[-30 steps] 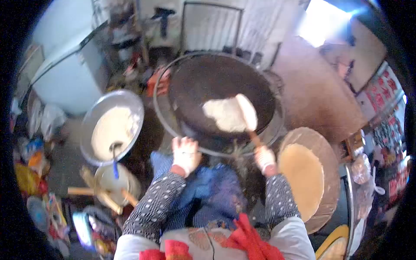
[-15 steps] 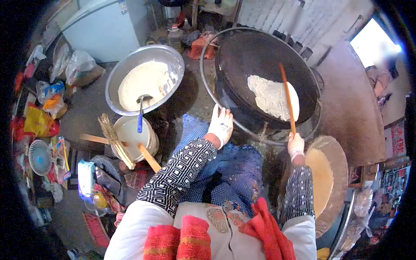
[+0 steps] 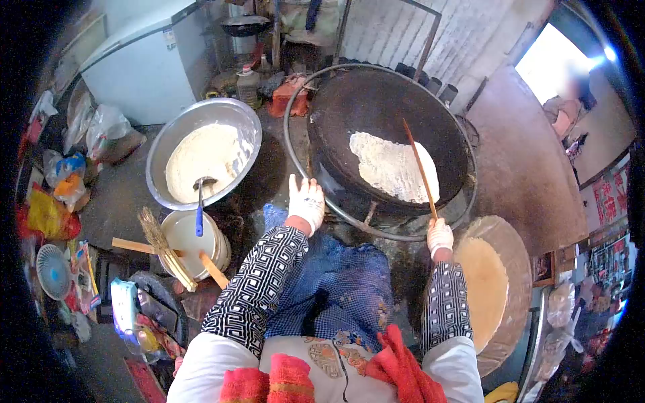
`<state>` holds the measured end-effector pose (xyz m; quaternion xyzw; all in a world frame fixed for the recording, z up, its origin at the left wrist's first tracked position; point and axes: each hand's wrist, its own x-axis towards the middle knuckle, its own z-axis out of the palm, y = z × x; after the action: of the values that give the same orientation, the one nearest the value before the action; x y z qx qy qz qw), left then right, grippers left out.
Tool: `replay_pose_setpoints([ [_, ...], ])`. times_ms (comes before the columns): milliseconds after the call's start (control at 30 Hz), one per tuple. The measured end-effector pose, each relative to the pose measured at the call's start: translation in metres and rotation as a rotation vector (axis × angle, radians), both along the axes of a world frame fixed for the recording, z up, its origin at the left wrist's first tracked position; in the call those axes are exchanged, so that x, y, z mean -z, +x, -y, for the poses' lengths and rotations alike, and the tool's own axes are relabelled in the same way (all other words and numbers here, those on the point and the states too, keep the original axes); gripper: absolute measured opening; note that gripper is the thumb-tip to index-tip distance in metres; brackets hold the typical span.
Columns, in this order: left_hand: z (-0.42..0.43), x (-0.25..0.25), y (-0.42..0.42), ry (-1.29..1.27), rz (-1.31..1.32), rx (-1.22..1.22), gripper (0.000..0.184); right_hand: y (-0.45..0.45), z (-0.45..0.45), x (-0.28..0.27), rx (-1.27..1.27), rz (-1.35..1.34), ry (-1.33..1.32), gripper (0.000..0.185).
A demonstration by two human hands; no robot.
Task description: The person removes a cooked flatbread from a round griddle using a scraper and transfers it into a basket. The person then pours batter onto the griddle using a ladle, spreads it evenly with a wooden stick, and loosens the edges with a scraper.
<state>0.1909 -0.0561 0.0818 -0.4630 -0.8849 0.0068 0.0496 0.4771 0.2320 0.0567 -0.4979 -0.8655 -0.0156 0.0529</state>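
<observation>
Pale batter (image 3: 390,164) lies in an uneven patch on the dark round griddle (image 3: 356,101). My right hand (image 3: 440,236), in a whitish glove, is closed round the handle of a wooden spreader (image 3: 421,168), whose thin edge stands on the batter's right part. My left hand (image 3: 307,205), gloved too, rests with fingers apart by the metal ring (image 3: 291,148) around the griddle and holds nothing. Left of it is a metal basin (image 3: 158,158) of batter with a blue-handled ladle (image 3: 199,218). A finished-looking flat round (image 3: 485,289) lies on a tray (image 3: 514,269) at the right.
A white bucket (image 3: 222,250) with a straw brush (image 3: 160,245) and wooden sticks stands below the basin. Plastic bags (image 3: 111,134) lie at the left, before a white chest freezer (image 3: 144,74). A brown board (image 3: 524,161) is right of the griddle. Another person (image 3: 564,111) is at the far right.
The spreader, flat-side up on the batter a second ago, now stands edge-on. The batter patch looks wider. The view has shifted; my left hand stays near the ring.
</observation>
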Motion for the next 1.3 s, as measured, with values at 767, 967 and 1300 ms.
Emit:
replay_pose_setpoints([
  [767,-0.002,0.016,0.095,0.175,0.008,0.287,0.064,-0.009,0.030,-0.042,-0.014,-0.136,-0.088,0.036],
  [967,0.006,0.015,0.069,0.073,-0.022,0.241,0.049,0.019,0.035,-0.017,-0.009,-0.057,-0.179,0.029],
  [1300,0.005,0.036,0.033,0.100,-0.095,0.140,0.050,0.011,0.004,-0.006,0.049,-0.036,-0.056,0.039],
])
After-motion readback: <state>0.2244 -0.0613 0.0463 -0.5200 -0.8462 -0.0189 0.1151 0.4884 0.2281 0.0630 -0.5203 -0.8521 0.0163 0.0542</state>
